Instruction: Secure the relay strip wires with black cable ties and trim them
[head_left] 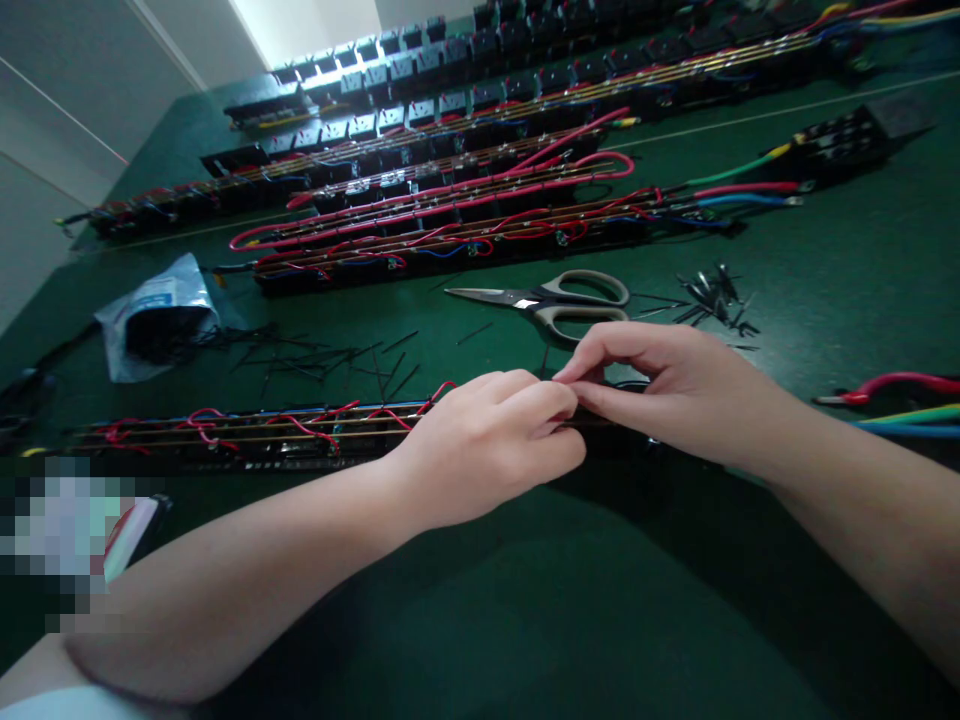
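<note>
Both my hands meet over a long black wired power strip (285, 432) with brass rods and red wires. My left hand (499, 440) is closed at the strip, its fingers curled; what they grip is hidden. The thumb and forefinger of my right hand (660, 390) pinch together, touching the left fingers. A thin black cable tie (544, 358) sticks up beside these fingertips; its lower end is hidden. Just beyond the hands lie scissors (536, 298) with grey and black handles, blades pointing left.
Loose black cable ties (322, 362) lie scattered near an open plastic bag (161, 315) holding more. Clipped black tie ends (716, 295) are piled right of the scissors. Several wired strips (435, 235) stretch across the green table (847, 270). Red, green and blue cables (907, 400) run off right.
</note>
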